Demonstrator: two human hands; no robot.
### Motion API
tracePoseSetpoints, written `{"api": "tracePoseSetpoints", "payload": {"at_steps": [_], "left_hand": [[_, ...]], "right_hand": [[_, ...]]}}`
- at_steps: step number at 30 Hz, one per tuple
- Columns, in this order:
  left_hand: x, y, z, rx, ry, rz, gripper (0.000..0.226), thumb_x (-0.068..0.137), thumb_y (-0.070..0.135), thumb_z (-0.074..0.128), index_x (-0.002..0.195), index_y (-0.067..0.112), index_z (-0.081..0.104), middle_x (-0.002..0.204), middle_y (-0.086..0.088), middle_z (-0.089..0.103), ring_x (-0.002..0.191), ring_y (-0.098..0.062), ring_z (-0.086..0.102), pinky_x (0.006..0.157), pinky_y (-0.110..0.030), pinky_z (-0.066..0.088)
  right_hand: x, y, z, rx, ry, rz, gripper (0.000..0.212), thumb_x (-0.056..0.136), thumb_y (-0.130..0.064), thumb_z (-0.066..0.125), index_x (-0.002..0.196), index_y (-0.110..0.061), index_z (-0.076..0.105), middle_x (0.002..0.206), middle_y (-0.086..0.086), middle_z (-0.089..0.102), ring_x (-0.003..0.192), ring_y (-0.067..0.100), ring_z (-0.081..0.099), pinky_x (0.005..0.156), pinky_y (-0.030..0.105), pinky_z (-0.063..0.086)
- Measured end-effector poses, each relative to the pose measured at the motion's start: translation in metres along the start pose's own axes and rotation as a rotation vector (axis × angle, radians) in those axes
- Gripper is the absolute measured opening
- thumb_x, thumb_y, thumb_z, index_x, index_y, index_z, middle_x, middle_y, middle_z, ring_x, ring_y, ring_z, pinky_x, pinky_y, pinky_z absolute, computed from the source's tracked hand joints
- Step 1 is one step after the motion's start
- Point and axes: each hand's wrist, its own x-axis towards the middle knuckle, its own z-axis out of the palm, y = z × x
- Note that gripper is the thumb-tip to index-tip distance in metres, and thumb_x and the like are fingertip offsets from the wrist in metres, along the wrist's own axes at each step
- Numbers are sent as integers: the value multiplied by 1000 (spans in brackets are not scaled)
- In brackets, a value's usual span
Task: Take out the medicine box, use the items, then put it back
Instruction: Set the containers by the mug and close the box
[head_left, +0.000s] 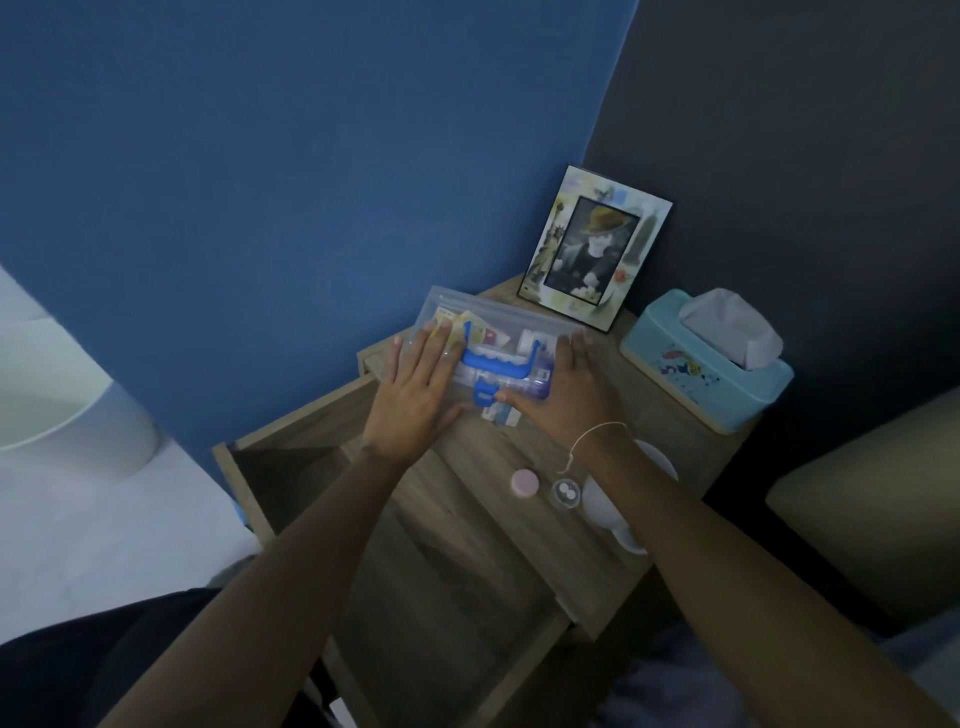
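A clear plastic medicine box with a blue handle and a blue latch sits on top of the wooden bedside cabinet. Packets and small bottles show through its lid. My left hand lies flat on the box's left part, fingers spread. My right hand rests on its right part, thumb near the latch. Both hands press on the lid. A pink cap and a small clear pill cup with two white pills stand on the cabinet near my right wrist.
The cabinet's top drawer stands pulled out to the left, dark inside. A photo frame leans at the back corner. A light blue tissue box is at the right. A white mug sits under my right forearm. Blue wall behind.
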Motion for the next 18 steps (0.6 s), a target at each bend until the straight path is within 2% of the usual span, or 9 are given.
{"api": "tracePoseSetpoints", "payload": {"at_steps": [4,7,10,12,15,16,18], "left_hand": [[-3,-5,-1,-33,-86,2,74,89,44,56,148,11,25,156,-14,24,145,-33,21,119,-50,15],[-3,-2,-2,-56,-91,-21,72,90,42,55,148,12,26,156,-13,26,145,-31,21,120,-48,16],[-1,1,-2,-117,-50,-63,67,90,38,56,146,12,31,153,-13,32,144,-30,24,120,-46,17],[-1,3,0,-216,-18,-100,66,91,35,53,147,12,28,156,-11,27,146,-27,20,121,-43,12],[0,3,2,-378,58,-218,69,92,38,43,150,13,16,161,-8,7,148,-21,2,120,-34,2],[3,2,3,-431,70,-272,69,95,42,40,151,14,11,161,-6,-1,148,-19,-4,118,-32,0],[11,0,4,-582,59,-390,70,97,49,36,151,16,7,161,-3,-8,148,-15,-6,117,-31,4]], "right_hand": [[-2,0,0,48,-47,24,121,65,-81,52,151,-10,4,161,11,-2,148,26,-1,116,45,20],[-7,-2,5,50,-19,35,122,66,-80,52,150,-10,-1,161,10,-5,148,25,-4,117,43,14],[-6,-5,7,179,-13,61,119,69,-71,61,151,-11,-1,161,8,-6,148,23,-5,118,42,12],[-8,-6,6,346,21,107,110,75,-61,65,152,-14,2,162,5,-7,148,22,-2,118,40,13],[-13,-11,8,445,224,184,88,88,-55,51,152,-19,2,161,4,-7,147,19,4,105,28,19],[-13,-14,8,475,258,222,83,91,-52,47,152,-17,2,162,6,-3,147,21,8,107,29,20],[-7,-24,8,614,236,335,74,94,-48,43,151,-15,8,160,11,12,144,28,23,114,43,31]]}}
